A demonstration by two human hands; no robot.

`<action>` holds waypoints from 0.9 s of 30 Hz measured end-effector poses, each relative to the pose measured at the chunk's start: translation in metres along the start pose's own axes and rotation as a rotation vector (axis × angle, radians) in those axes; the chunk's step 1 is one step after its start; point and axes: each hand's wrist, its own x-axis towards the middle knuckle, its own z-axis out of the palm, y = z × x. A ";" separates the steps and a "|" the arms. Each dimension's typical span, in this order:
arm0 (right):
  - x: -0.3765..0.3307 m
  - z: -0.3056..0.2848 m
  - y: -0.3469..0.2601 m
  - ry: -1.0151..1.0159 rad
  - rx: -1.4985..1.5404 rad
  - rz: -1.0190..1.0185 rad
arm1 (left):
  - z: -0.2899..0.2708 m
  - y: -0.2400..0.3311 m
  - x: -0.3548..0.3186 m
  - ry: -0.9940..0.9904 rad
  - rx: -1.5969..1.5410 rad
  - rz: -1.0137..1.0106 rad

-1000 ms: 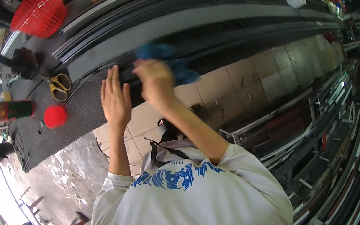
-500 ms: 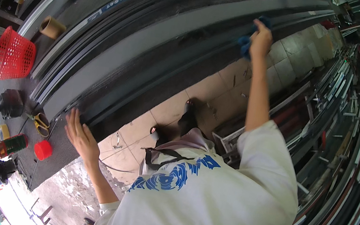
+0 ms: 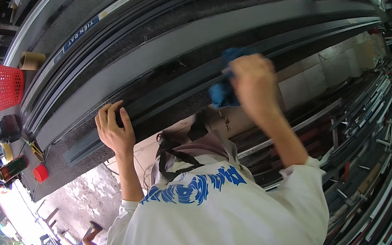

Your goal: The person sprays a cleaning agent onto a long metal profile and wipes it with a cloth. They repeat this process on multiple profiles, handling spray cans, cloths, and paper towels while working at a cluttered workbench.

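Note:
Across the dark work table (image 3: 179, 63) runs a long grey profile bar (image 3: 170, 94), along its near edge. My left hand (image 3: 116, 129) is bent over this bar near its left end, thumb and fingers curled on it. Farther right, my right hand (image 3: 256, 86), slightly blurred, is closed on a crumpled blue cloth (image 3: 225, 94). The cloth lies against the bar, with parts of it sticking out on both sides of the hand. A wider flat grey strip (image 3: 166, 50) stretches behind the bar.
At the left stand a red perforated basket (image 3: 4, 88), a cardboard roll (image 3: 31, 61), yellow-handled scissors (image 3: 36, 151) and a red round lid (image 3: 40, 173). Several thin profiles (image 3: 61, 86) lie toward the back. Racks of metal lengths (image 3: 353, 144) fill the right. Another person (image 3: 92, 238) is partly visible, lower left.
My right hand has drawn the blue cloth leftward and nearer along the bar. My left hand has gone from flat to curled over the bar, farther right. The view has shifted.

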 end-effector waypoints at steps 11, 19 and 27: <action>0.003 0.028 -0.122 0.175 0.151 -0.165 | 0.001 0.003 -0.004 -0.011 -0.150 -0.023; -0.004 0.018 -0.020 0.184 0.120 0.030 | -0.051 -0.084 -0.028 0.086 -0.153 -0.099; -0.014 0.026 -0.160 -0.165 0.109 0.122 | -0.086 -0.217 -0.069 0.135 -0.053 -0.236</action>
